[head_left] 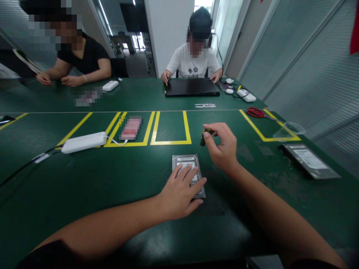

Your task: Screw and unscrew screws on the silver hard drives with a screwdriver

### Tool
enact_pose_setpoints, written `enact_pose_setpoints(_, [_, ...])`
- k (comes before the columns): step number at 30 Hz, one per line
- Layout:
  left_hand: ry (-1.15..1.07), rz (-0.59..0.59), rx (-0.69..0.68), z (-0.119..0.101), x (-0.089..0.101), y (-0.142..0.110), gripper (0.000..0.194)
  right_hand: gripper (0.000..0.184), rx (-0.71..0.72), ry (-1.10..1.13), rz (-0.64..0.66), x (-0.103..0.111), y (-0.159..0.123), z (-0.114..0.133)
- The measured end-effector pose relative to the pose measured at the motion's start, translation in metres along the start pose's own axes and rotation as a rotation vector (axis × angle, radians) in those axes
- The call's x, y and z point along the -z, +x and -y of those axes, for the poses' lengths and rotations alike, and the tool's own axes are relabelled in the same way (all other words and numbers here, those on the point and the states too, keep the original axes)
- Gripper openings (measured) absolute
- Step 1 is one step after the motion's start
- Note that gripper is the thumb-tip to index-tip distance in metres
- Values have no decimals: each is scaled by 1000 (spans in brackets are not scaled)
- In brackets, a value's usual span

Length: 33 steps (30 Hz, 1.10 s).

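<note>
A silver hard drive (186, 161) lies flat on the green table (112, 179) in front of me. My left hand (181, 192) rests on its near half with the fingers spread flat, holding it down. My right hand (223, 147) is pinched round the dark handle of a small screwdriver (204, 137). The thin shaft slants down to the drive's far right corner. The drive's near part is hidden under my left hand.
A second drive (310, 160) lies at the right, with a clear plastic cup (290, 130) and red scissors (256, 112) behind it. A white power strip (84, 142) sits at the left. Yellow tape boxes (169, 129) mark the middle. Two people sit across; one touches a black laptop (192, 87).
</note>
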<state>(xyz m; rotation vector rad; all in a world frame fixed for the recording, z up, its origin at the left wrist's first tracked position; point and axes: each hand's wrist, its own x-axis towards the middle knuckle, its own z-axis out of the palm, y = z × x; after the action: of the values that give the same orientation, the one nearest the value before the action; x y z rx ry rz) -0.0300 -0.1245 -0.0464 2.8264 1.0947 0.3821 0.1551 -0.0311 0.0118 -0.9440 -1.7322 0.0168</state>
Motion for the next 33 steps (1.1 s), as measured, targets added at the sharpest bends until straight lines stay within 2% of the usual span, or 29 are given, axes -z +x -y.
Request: enact_pose_setpoints(33, [-21, 14, 4, 0, -1, 0, 62, 30, -7, 34, 20, 1, -2, -2])
